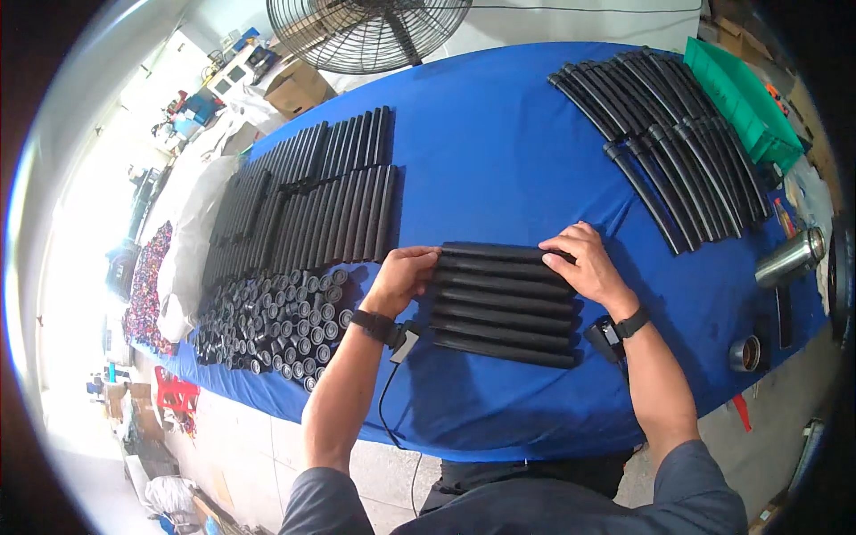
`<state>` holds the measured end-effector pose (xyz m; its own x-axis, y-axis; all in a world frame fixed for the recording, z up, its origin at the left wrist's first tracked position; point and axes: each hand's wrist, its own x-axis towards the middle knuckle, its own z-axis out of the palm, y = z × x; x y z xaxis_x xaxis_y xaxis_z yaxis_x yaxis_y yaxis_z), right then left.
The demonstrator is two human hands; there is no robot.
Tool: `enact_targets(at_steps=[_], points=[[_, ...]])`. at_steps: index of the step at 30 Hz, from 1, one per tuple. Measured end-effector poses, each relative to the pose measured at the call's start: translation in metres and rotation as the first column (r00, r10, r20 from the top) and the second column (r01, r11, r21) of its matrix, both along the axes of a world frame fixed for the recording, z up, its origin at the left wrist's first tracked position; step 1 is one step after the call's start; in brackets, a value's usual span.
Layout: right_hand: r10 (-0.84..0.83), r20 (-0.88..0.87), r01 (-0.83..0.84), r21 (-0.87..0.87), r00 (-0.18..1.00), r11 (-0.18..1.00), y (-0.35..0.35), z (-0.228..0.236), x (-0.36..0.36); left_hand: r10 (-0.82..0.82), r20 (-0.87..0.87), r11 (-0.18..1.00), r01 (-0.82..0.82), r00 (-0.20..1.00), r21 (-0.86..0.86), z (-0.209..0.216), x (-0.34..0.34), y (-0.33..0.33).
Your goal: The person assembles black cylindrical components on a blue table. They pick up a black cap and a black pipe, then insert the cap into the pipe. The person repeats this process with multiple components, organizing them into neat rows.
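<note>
Farthest black tube [495, 253] of a side-by-side row [504, 309] lies on the blue-covered desk [473, 160], spanning the gap between the two hands' fingers. Right hand [588, 263]: thumb and forefinger appear to pinch its right end. Left hand [406, 275]: fingers curled together at its left end — whether they grip or merely touch cannot be told.

Handling, judged by look: light, stiff, smooth enough to roll or slip, not very fragile; best held near both ends.

Rest of row: just nearer the body than the fingers. Left of the left fingers: heaped round black caps [299, 330], with more tubes [334, 214] beyond. Farther out, right of the right fingers: collared tubes [678, 152].

Unclear: tube ends masked by fingers; leftmost tubes merge into dark — count uncertain. Fan [370, 36] cut off above.
</note>
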<state>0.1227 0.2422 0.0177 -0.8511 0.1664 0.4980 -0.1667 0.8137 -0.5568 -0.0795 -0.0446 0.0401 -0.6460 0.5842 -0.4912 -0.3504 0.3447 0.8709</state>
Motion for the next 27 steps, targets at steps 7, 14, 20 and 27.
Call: enact_targets(at_steps=[7, 14, 20, 27], points=[[0.009, 0.063, -0.002, -0.112, 0.998, 0.994, -0.004, 0.008, -0.002, -0.038, -0.093, 0.999, 0.036, 0.995, -0.026, 0.007, -0.011, -0.009], [-0.017, 0.161, 0.040, -0.142, 0.987, 0.989, -0.009, 0.014, -0.002, 0.326, -0.173, 0.917, -0.267, 0.929, 0.295, 0.039, -0.139, -0.058], [-0.023, 0.198, 0.054, -0.155, 0.980, 0.986, -0.011, 0.012, -0.006, 0.727, 0.189, 0.556, -0.727, 0.661, 0.402, 0.010, -0.295, -0.120], [-0.049, 0.241, 0.084, -0.134, 0.969, 0.987, -0.013, 0.014, -0.010, 0.814, 0.273, 0.365, -0.817, 0.512, 0.446, -0.002, -0.332, -0.107]])
